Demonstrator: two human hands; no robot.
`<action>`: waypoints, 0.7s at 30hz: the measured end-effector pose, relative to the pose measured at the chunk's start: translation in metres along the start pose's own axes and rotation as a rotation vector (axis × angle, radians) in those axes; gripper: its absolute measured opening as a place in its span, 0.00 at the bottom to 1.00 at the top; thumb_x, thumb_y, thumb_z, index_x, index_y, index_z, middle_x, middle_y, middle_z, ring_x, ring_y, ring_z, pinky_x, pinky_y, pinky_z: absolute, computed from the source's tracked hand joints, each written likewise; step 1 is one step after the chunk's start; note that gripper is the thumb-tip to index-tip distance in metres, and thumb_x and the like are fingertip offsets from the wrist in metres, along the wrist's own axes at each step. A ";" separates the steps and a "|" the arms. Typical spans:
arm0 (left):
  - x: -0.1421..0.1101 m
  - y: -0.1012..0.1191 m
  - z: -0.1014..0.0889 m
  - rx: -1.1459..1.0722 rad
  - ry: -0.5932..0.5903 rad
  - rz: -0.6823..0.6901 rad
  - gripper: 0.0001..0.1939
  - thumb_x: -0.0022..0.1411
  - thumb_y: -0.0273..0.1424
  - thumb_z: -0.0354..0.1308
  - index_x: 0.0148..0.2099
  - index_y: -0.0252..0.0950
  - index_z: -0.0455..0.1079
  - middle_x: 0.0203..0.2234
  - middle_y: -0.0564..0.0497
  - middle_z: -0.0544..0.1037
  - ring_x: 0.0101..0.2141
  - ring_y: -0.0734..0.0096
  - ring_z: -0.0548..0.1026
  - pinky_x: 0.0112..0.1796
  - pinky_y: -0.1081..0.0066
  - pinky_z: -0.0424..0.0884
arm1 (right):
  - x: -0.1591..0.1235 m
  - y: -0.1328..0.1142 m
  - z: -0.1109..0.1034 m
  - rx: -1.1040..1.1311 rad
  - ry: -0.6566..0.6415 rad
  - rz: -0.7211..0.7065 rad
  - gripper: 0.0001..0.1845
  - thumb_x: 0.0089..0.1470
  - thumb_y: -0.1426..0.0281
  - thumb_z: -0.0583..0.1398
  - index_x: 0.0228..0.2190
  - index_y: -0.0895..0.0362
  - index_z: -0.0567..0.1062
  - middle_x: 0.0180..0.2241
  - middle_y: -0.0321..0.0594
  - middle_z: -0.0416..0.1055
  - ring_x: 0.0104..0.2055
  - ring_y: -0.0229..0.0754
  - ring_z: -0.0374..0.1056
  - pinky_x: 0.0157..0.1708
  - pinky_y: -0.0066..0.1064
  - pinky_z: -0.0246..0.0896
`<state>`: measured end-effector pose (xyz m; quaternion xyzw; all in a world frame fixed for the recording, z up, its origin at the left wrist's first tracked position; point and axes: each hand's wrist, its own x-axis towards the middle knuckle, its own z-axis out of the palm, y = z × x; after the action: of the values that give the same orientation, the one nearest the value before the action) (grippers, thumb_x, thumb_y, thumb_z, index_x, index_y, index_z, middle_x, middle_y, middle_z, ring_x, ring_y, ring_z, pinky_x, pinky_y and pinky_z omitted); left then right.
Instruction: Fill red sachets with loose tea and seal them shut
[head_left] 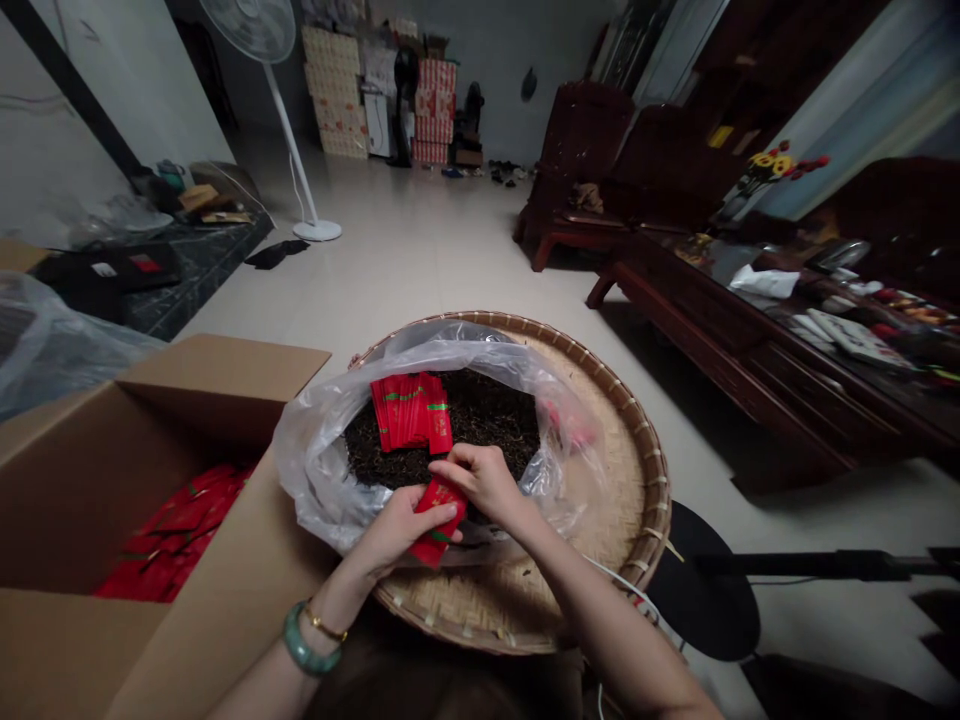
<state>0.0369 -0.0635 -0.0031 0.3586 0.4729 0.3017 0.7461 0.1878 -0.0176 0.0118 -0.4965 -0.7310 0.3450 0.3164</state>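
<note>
On the round woven bamboo tray [652, 480], the open plastic bag [315, 470] holds dark dried leaves [491, 410]. Over its near side, the red packet [431, 540] slants, upper end toward the right hand [487, 480]. The left hand [401, 520] clamps its middle; right fingers meet its upper end, grip unclear.

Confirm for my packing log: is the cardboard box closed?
No, the cardboard box is open, with red packets visible inside.
</note>
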 end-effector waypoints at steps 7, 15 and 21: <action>-0.003 -0.002 -0.007 -0.174 0.135 0.069 0.30 0.39 0.44 0.71 0.40 0.29 0.70 0.35 0.40 0.80 0.27 0.65 0.78 0.24 0.74 0.72 | -0.023 0.028 -0.025 -0.414 -0.095 0.064 0.17 0.53 0.64 0.61 0.43 0.59 0.71 0.37 0.44 0.71 0.40 0.44 0.66 0.39 0.31 0.59; -0.004 -0.004 -0.005 -0.128 0.141 0.164 0.31 0.38 0.38 0.73 0.43 0.29 0.69 0.39 0.40 0.79 0.29 0.65 0.79 0.29 0.73 0.75 | -0.034 0.039 -0.004 -0.732 -0.271 0.155 0.29 0.46 0.66 0.64 0.50 0.60 0.66 0.44 0.49 0.68 0.45 0.51 0.64 0.43 0.37 0.59; -0.010 -0.013 -0.013 0.208 0.168 0.501 0.18 0.45 0.34 0.70 0.37 0.30 0.73 0.31 0.44 0.81 0.31 0.63 0.79 0.33 0.70 0.76 | -0.032 0.041 -0.011 -0.555 -0.287 0.241 0.20 0.44 0.68 0.64 0.41 0.58 0.71 0.41 0.43 0.65 0.45 0.45 0.63 0.43 0.31 0.58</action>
<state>0.0225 -0.0755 -0.0127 0.5128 0.4580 0.4552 0.5658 0.2275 -0.0350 -0.0192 -0.5930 -0.7702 0.2340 0.0198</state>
